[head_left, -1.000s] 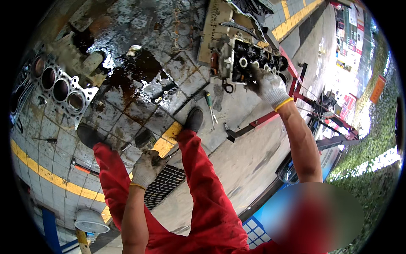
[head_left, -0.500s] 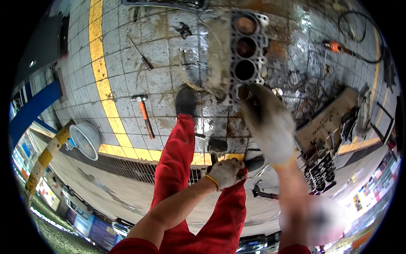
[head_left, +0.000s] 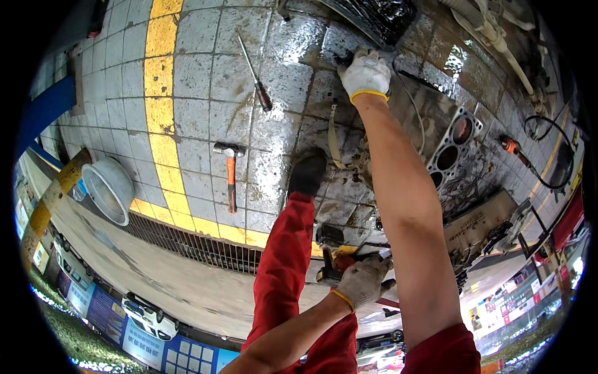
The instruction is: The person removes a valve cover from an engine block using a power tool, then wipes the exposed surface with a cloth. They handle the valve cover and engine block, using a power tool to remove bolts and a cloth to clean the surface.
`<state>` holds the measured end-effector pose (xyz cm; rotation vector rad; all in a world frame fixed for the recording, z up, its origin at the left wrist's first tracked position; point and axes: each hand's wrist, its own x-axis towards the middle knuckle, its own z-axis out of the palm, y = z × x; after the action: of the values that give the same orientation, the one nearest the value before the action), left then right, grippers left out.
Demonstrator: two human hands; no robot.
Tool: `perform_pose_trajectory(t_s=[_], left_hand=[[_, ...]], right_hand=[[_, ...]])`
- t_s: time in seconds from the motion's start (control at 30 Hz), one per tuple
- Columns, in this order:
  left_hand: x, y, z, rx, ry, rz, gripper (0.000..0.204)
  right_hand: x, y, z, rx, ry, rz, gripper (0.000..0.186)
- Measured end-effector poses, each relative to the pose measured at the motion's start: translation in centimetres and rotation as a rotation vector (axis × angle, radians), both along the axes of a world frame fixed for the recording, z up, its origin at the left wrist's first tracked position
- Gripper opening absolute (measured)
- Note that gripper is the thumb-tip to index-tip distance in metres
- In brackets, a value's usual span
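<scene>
Evidently, the left hand (head_left: 364, 278) clasps a half-hidden tool (head_left: 342, 262) — whether right fingers (head_left: 368, 57) pinch, I can't tell.

The wet, grey square-tiled floor (head_left: 193, 68), crossed by a painted yellow stripe (head_left: 159, 93), carries an orange-handled metal hammer (head_left: 231, 181), a long dark-handled screwdriver (head_left: 260, 91) and a grey metal engine block with round bores (head_left: 454, 144).

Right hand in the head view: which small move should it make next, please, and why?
Probably close the right hand around the small dark part and lift it gently: the fingers are right at that part, low over the tiles, while the left hand seems occupied with the power tool. How firm the right grip is, I cannot tell.
</scene>
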<state>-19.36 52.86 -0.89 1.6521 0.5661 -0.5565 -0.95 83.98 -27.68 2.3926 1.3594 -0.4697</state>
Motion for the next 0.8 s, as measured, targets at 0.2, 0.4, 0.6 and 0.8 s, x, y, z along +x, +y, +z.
perform_pose_trajectory(t_s=[0.2, 0.4, 0.6, 0.8], left_hand=[[-0.5, 4.7, 0.9, -0.034, 0.014, 0.038, 0.058], [-0.1, 6.7, 1.0, -0.131, 0.043, 0.013, 0.057], [0.0, 6.5, 1.2, -0.071, 0.106, -0.05, 0.058], [0.4, 3.4, 0.7, 0.09, 0.053, -0.085, 0.059]], right_hand=[[-0.8, 2.2, -3.3, -0.062, -0.011, -0.014, 0.042], [-1.5, 2.8, -5.5, -0.024, -0.051, -0.082, 0.039], [-3.3, 5.7, -1.0, -0.12, 0.108, 0.043, 0.064], [-3.8, 2.6, 3.6, 0.132, 0.167, 0.198, 0.067]])
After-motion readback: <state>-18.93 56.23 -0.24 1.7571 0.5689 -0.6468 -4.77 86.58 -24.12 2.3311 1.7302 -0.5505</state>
